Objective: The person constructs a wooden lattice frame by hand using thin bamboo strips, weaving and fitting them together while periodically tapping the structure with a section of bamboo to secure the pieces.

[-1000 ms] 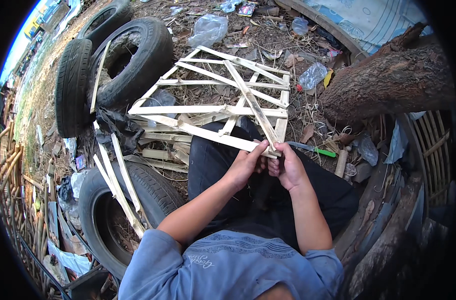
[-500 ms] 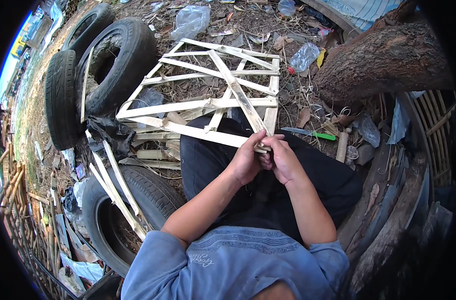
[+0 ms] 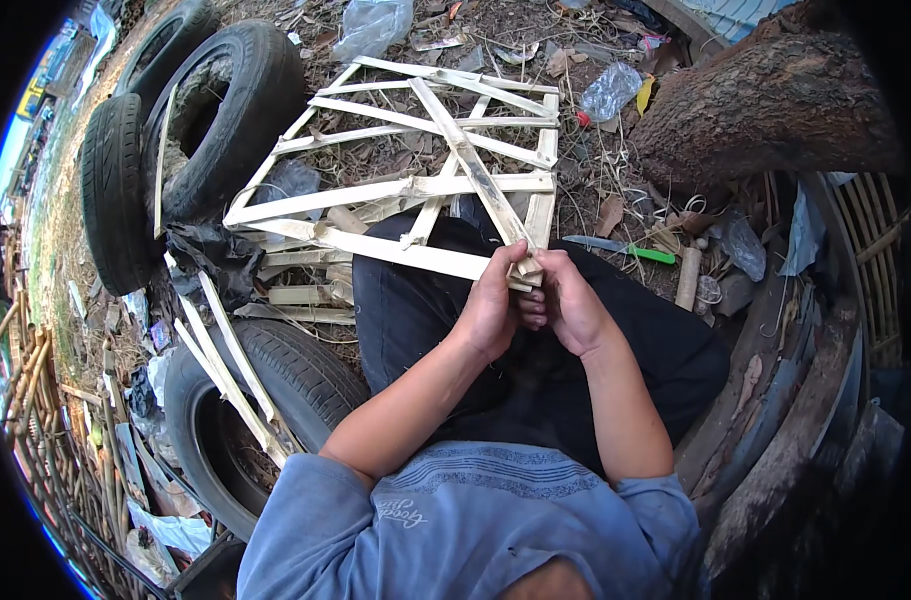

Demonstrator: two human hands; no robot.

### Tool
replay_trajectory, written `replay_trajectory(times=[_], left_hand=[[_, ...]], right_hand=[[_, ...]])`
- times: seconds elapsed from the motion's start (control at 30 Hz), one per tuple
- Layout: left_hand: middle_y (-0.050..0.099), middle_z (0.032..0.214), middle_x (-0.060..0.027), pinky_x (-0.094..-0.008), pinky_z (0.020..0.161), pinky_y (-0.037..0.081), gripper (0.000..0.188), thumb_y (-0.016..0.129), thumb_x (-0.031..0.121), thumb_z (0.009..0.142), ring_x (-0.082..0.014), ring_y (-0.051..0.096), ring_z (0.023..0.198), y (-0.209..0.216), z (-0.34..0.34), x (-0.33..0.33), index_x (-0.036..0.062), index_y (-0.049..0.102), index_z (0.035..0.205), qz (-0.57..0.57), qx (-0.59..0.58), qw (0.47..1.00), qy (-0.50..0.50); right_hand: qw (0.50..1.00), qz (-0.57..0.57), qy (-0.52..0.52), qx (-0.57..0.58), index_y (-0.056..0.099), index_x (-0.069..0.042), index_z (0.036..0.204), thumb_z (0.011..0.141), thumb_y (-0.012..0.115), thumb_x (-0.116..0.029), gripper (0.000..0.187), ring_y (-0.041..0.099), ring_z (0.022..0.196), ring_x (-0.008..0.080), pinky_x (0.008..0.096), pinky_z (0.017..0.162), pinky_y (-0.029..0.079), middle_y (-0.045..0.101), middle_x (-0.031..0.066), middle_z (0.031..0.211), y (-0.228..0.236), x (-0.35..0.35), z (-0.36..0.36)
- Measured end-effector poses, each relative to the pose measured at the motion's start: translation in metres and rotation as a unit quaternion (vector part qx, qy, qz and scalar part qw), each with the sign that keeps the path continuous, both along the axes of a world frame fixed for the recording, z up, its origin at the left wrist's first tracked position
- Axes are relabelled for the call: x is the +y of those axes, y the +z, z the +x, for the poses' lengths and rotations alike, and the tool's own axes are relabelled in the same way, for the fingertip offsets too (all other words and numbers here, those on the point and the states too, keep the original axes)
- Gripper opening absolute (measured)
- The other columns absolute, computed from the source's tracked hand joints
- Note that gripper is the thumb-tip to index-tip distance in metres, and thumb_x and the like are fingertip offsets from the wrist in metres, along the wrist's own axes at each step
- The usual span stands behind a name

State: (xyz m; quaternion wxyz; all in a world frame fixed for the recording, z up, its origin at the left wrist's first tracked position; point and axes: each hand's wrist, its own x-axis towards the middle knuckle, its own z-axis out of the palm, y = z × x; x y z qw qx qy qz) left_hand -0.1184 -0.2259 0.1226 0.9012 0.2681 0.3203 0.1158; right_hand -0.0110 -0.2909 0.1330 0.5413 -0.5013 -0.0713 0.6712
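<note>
A flat lattice of pale split-bamboo strips (image 3: pixel 375 249) stretches out ahead of me, its near end over my dark-trousered legs. My left hand (image 3: pixel 490 308) is closed on the near corner of this bamboo frame, thumb on top. Right beside it, my right hand (image 3: pixel 572 308) also grips that corner, its thumb pressed close to the other thumb. Several strip ends overlap there. A darker-stained strip (image 3: pixel 467 160) runs from between my hands diagonally across the others. The fingers' undersides are mostly hidden. To the right of the corner lies a knife with a green handle (image 3: pixel 650 255).
Old tyres (image 3: pixel 250 110) stand at the far left; another tyre (image 3: pixel 325 375) lies near my left elbow with loose bamboo strips (image 3: pixel 225 375) across it. A thick tree trunk (image 3: pixel 765 120) is at right. Plastic bottle (image 3: pixel 610 92), leaves and litter cover the ground.
The bamboo frame's far end and the surroundings sit slightly higher in view. My thumbs have shifted a little at the corner; both hands keep hold of it.
</note>
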Motion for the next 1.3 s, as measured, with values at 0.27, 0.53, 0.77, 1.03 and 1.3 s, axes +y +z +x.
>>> replay_trajectory(times=[0.27, 0.53, 0.77, 1.03, 1.3], left_hand=[[0.069, 0.107, -0.0097, -0.0258, 0.053, 0.035, 0.074, 0.037, 0.07, 0.089, -0.0109, 0.048, 0.058, 0.015, 0.004, -0.002, 0.006, 0.062, 0.117, 0.006, 0.071, 0.997, 0.018], [0.064, 0.086, -0.0064, -0.0299, 0.047, 0.044, 0.077, 0.035, 0.073, 0.089, -0.0137, 0.051, 0.05, 0.004, -0.008, 0.002, 0.0052, 0.057, 0.12, -0.019, 0.044, 0.998, 0.038], [0.062, 0.102, -0.014, -0.0359, 0.042, 0.055, 0.059, 0.047, 0.05, 0.095, -0.0201, 0.058, 0.048, 0.0, -0.006, 0.008, 0.0206, 0.029, 0.143, 0.076, 0.014, 0.99, 0.115], [0.045, 0.139, -0.0251, -0.0372, 0.063, 0.063, 0.075, 0.055, 0.041, 0.088, -0.0446, 0.056, 0.116, 0.012, 0.01, 0.014, 0.0155, 0.017, 0.148, 0.103, -0.152, 0.977, 0.106], [0.038, 0.144, -0.0259, -0.0273, 0.049, 0.06, 0.084, 0.06, 0.029, 0.087, -0.0395, 0.057, 0.117, 0.034, 0.007, -0.008, 0.0223, 0.006, 0.152, 0.042, -0.257, 0.956, 0.134]], right_hand=[[0.997, 0.036, 0.06, -0.031, 0.053, -0.014, 0.081, 0.098, 0.037, -0.053, 0.045, 0.043, 0.054, 0.0111, 0.0253, 0.051, 0.033, 0.045, -0.0028, 0.063, 0.0, -0.002, 0.002], [0.999, 0.013, 0.046, 0.016, 0.058, -0.013, 0.093, 0.098, 0.041, -0.045, 0.037, 0.042, 0.049, 0.0108, 0.0257, 0.047, 0.033, 0.048, -0.0017, 0.062, -0.002, 0.0, 0.001], [0.994, 0.068, 0.087, 0.015, 0.058, -0.005, 0.093, 0.1, 0.041, -0.042, 0.042, 0.05, 0.048, 0.0116, 0.0265, 0.044, 0.044, 0.05, 0.0009, 0.064, 0.005, 0.004, 0.009], [0.984, 0.111, 0.119, -0.069, 0.056, -0.001, 0.088, 0.103, 0.039, -0.038, 0.043, 0.05, 0.046, 0.012, 0.0253, 0.042, 0.045, 0.048, 0.0013, 0.065, 0.024, 0.017, 0.018], [0.955, 0.132, 0.185, -0.191, 0.06, 0.002, 0.099, 0.103, 0.042, -0.031, 0.038, 0.052, 0.053, 0.0091, 0.0242, 0.05, 0.044, 0.054, 0.0021, 0.066, 0.069, -0.003, 0.021]])
